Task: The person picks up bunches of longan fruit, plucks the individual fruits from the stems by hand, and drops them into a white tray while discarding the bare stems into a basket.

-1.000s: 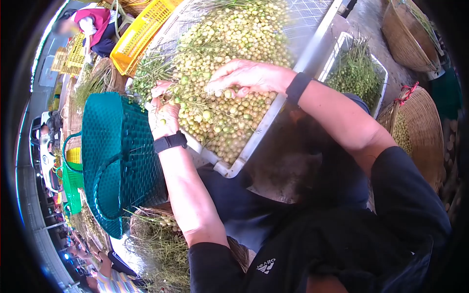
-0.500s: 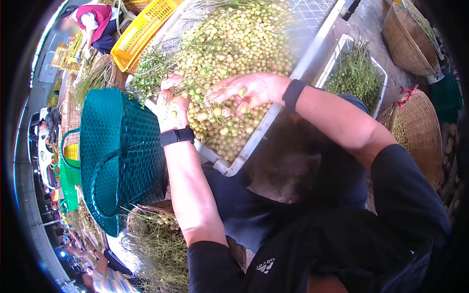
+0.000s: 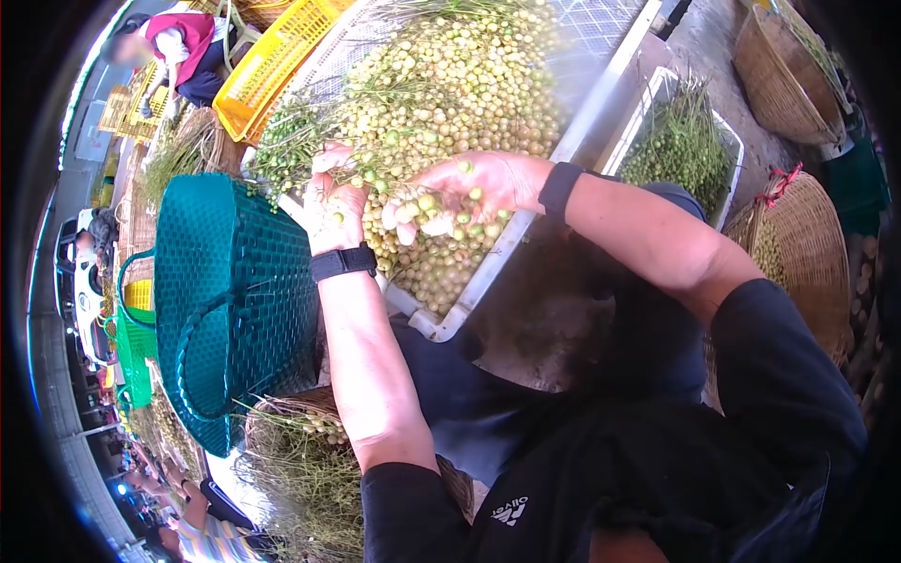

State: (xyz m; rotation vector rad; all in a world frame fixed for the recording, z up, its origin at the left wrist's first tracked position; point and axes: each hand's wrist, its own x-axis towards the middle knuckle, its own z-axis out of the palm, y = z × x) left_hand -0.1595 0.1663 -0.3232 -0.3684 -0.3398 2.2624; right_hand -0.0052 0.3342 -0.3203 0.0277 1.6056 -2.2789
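Small round yellow-green fruits (image 3: 450,80) lie heaped in a white-rimmed tray (image 3: 443,324) in front of me. My left hand (image 3: 336,208), wearing a dark wristband, is closed around thin stems at the heap's left side; green fruits show beside its fingers. My right hand (image 3: 483,183) is over the tray's near part, palm turned partly up and fingers curled around several loose fruits. Its fingertips are partly hidden and blurred. Thin twigs (image 3: 375,169) with greener fruits lie across the heap next to my left hand.
A teal woven basket (image 3: 272,281) stands left of the tray, with a yellow crate (image 3: 272,70) beyond it. At right are a white bin (image 3: 740,159) of fruit bunches and wicker baskets (image 3: 817,253). Stripped stems (image 3: 300,488) pile up below. A person in a red vest (image 3: 192,38) works at upper left.
My right hand has turned its palm more upward and its fingers have drawn nearer the tray's near edge, with fruits in them. My left hand has barely moved.
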